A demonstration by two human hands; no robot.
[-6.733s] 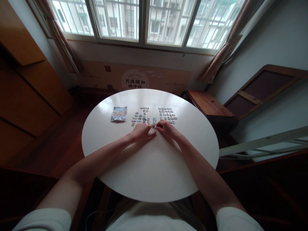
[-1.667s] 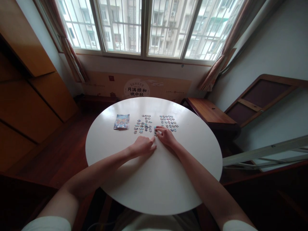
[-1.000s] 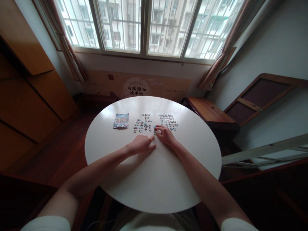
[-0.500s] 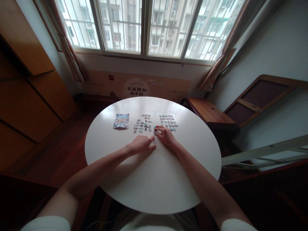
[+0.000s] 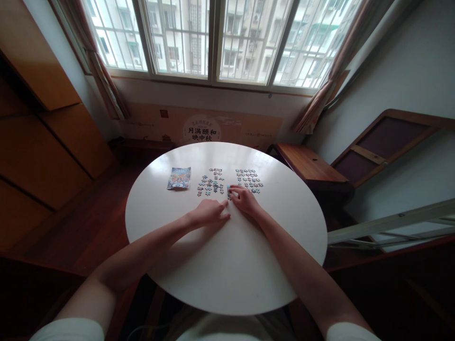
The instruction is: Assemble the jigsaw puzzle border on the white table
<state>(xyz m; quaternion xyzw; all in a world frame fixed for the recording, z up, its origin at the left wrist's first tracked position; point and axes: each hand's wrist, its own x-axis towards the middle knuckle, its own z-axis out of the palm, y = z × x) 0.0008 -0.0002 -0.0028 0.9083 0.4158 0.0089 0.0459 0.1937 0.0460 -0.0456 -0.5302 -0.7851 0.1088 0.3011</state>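
Note:
A narrow joined strip of jigsaw puzzle pieces (image 5: pixel 228 195) lies on the white round table (image 5: pixel 227 265). My right hand (image 5: pixel 243 198) has its fingers closed on the strip from the right, hiding part of it. From the left, my left hand (image 5: pixel 210 211) reaches to the strip's near end with the index fingertip at its edge. The left thumb is apart from that finger, and nothing shows between them. Just beyond the hands is a loose scatter of jigsaw pieces (image 5: pixel 209 183). Farther right, more pieces (image 5: pixel 248 176) sit in rough rows, partly behind my right hand.
A colourful picture sheet (image 5: pixel 179 179) lies left of the scattered pieces. Past the table's right edge stands a wooden bench (image 5: pixel 309 163). A barred window (image 5: pixel 213 42) and a wall panel with Chinese writing (image 5: pixel 202 130) are ahead. Wooden cabinets (image 5: pixel 64 156) stand at left.

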